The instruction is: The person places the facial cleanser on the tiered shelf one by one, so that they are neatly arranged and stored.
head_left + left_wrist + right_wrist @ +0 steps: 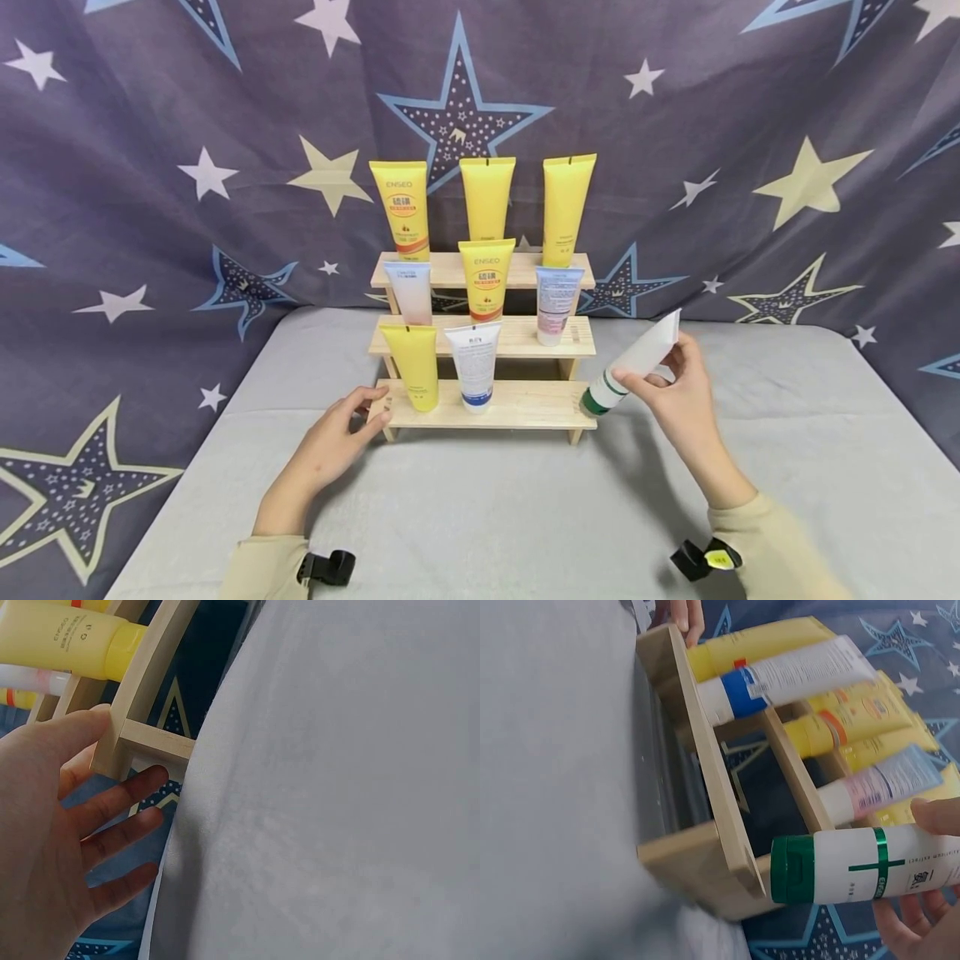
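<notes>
My right hand holds a white squeeze tube with a green cap, thumb on one side and fingers on the other. The tube tilts cap-down by the right end of the bottom step of a three-step wooden display rack. With thumb and index finger, my left hand pinches the left end of that step; its other fingers spread apart in the left wrist view. On the bottom step stand a yellow tube and a white tube with a blue cap.
The middle step bears a pale tube, a yellow tube and a blue-pink tube. Yellow tubes stand along the top step. Grey cloth covers the table, and a star-patterned curtain hangs behind.
</notes>
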Available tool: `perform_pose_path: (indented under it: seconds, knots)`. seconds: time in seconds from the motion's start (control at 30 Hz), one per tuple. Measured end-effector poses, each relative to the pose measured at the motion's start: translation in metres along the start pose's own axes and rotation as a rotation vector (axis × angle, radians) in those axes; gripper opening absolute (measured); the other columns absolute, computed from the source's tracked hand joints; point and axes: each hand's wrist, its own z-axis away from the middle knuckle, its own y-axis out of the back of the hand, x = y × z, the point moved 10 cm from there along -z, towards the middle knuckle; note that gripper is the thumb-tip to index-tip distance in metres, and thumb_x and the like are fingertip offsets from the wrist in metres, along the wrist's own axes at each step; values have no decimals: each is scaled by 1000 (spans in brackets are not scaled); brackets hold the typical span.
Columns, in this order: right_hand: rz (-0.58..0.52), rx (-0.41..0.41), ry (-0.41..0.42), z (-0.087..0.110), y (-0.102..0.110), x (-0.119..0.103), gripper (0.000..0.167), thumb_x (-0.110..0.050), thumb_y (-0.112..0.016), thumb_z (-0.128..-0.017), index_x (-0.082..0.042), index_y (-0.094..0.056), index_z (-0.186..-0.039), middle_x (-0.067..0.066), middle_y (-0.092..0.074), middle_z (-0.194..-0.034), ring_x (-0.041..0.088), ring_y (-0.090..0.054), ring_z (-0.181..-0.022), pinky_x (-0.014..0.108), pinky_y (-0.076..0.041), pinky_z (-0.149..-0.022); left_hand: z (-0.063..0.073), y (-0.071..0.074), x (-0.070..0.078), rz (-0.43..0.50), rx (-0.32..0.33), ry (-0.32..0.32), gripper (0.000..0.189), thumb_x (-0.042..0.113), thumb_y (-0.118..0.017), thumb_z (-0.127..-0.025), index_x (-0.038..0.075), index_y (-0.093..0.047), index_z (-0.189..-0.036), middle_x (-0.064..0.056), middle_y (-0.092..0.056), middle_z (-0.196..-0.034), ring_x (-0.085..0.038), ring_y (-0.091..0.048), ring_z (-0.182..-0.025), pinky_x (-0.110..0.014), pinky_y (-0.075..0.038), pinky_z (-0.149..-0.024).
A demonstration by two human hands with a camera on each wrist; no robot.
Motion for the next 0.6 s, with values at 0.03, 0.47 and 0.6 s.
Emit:
perform_pose_path:
  seconds: [0.03,0.47,0.6]
  knots:
    - [-8,-7,2,1,-3,-1,65,12,-77,-78,4,-39,-130,4,-50,-112,11,-52,-97,14,-51,-74,0,0,0,-1,0,-1,52,50,-52,-100,17,-53,-141,-15,-59,-130,-31,-55,-113,-57,-43,-95]
    - [-33,-99,80,8,-51,-11,73,13,-79,-74,6,-38,-134,11,-50,-119,12,-54,-101,17,-51,-81,-1,0,1,10,0,-4,51,49,-53,-100,17,-53,-140,-15,-58,-132,-31,-55,-114,-57,-43,-96]
    - [-52,-129,96,9,-65,-15,76,13,-80,-73,5,-38,-135,12,-50,-120,16,-54,-101,19,-49,-81,-1,-1,-1,13,-5,2,52,51,-53,-100,17,-53,-140,-14,-58,-132,-31,-55,-113,-57,-43,-96]
